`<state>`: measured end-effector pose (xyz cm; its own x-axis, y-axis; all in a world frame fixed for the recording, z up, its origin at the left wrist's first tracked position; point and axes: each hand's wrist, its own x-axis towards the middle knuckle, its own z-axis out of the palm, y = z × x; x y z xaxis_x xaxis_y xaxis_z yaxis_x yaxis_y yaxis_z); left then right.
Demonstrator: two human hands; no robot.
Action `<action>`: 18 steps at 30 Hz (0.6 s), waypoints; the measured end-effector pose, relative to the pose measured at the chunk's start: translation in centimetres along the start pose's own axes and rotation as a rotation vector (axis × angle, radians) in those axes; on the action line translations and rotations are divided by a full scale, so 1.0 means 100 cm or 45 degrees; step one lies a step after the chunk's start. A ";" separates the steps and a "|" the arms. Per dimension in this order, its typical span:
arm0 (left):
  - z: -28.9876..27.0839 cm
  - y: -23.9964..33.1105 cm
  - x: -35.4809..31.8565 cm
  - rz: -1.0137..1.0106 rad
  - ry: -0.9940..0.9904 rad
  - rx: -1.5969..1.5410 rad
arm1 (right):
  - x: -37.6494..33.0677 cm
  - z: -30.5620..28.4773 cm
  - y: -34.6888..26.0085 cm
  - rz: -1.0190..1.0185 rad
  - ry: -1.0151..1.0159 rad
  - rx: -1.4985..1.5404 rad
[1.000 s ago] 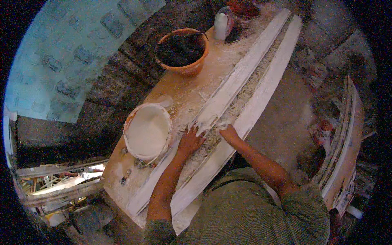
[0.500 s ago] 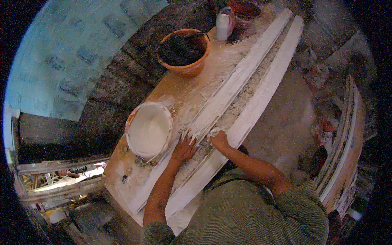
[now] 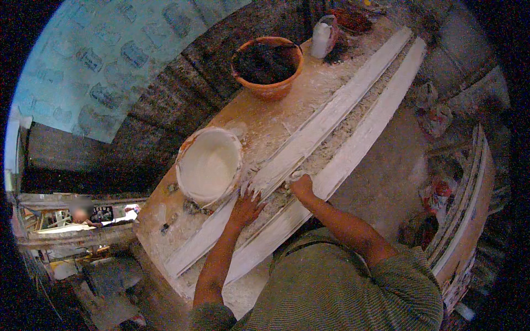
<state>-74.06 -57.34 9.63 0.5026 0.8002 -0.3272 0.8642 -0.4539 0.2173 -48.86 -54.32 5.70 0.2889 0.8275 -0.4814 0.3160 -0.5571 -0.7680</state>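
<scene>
We seemingly smooth the white strip (image 3: 329,125) nearest the bucket (image 3: 239,168), left hand (image 3: 247,208) spread, right hand (image 3: 301,188) curled, its grip unclear; the next stroke likely needs even pressure.

Makeshift workshop, spattered worktable (image 3: 265,129), white-smeared bucket (image 3: 239,165), long white-coated strips (image 3: 331,115), orange tub (image 3: 269,91)

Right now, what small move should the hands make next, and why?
Probably ease the right hand slightly along the inner edge of the left strip. It is curled close to that edge, with something pale at its front, while the left hand, spread and whitened at the tips, appears to rest on the same strip.
</scene>
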 end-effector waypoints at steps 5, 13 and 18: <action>0.012 -0.009 -0.020 0.004 0.119 0.042 | 0.004 -0.023 -0.012 -0.387 0.105 -0.240; 0.043 -0.017 -0.058 -0.211 0.212 -0.054 | -0.011 -0.007 -0.045 -0.926 -0.389 -0.945; 0.054 -0.016 -0.070 -0.259 0.254 -0.082 | -0.057 0.029 -0.026 -1.530 -0.474 -0.781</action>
<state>-78.79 -64.34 6.57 0.2986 0.9364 -0.1844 0.9402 -0.2554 0.2254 -53.98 -57.39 9.28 -0.6606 0.7302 0.1744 0.5635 0.6358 -0.5275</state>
